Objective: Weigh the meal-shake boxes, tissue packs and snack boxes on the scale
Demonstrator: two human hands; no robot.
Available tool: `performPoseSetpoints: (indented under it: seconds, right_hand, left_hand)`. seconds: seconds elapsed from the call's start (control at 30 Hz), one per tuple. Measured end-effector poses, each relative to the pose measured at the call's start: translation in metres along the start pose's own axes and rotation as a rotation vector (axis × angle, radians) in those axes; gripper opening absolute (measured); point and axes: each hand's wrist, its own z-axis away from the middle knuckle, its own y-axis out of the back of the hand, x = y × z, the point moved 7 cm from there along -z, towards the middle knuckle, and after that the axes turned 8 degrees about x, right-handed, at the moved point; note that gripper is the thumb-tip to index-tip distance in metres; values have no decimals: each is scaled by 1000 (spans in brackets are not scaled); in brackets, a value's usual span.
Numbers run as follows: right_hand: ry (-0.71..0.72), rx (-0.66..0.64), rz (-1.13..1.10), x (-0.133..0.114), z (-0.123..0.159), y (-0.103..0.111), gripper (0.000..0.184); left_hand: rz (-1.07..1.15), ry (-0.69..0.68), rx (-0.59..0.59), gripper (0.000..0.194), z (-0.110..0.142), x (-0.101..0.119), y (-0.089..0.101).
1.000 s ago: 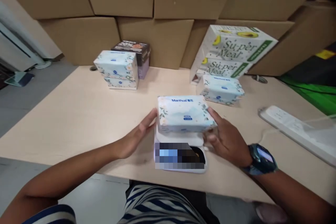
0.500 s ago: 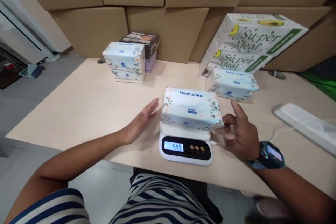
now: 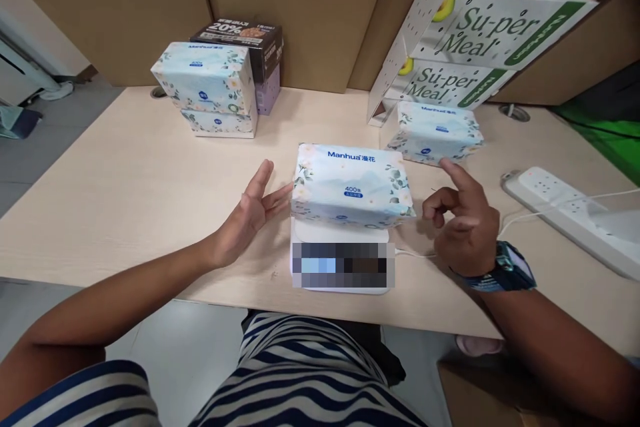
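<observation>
A pale blue, flower-printed Manhua tissue pack (image 3: 353, 180) lies on a white digital scale (image 3: 345, 235). The scale's front panel is blurred into blocks, so its reading cannot be made out. To the left of the pack, my left hand (image 3: 247, 217) is open with its fingers spread, the tips at or very near the pack's side. My right hand (image 3: 465, 220) hovers a short way off the right end, holding nothing; its index finger is stretched out and the other fingers are loosely bent. Behind that hand rests a similar tissue pack (image 3: 437, 130).
Two stacked tissue packs (image 3: 203, 83) stand at the back left, before a dark box (image 3: 267, 47) on a purple box (image 3: 269, 92). White Su-per Meal boxes (image 3: 490, 30) are stacked at the back right. A power strip (image 3: 560, 203) with a cable lies right. Cardboard (image 3: 305, 20) walls the back.
My right hand has drawn away from the pack's right corner. The fingers of my left hand have spread wider. The camera view has tilted down, and the pack is still on the scale.
</observation>
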Motion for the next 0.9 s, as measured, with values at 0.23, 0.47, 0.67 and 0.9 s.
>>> performPoseSetpoints:
  seconds: [0.23, 0.47, 0.67, 0.9]
  right_hand:
    - [-58, 18, -110, 4, 3, -3, 65]
    - [-177, 15, -175, 10, 6, -4, 68]
    - [-196, -142, -393, 4, 13, -23, 76]
    - [-179, -196, -567, -7, 14, -31, 93]
  left_hand:
    - [11, 18, 46, 75, 0, 0, 7]
    - [0, 12, 41, 73, 3, -3, 7]
    - [-31, 78, 123, 82, -1, 0, 8]
    - [-59, 97, 107, 86, -2, 5, 3]
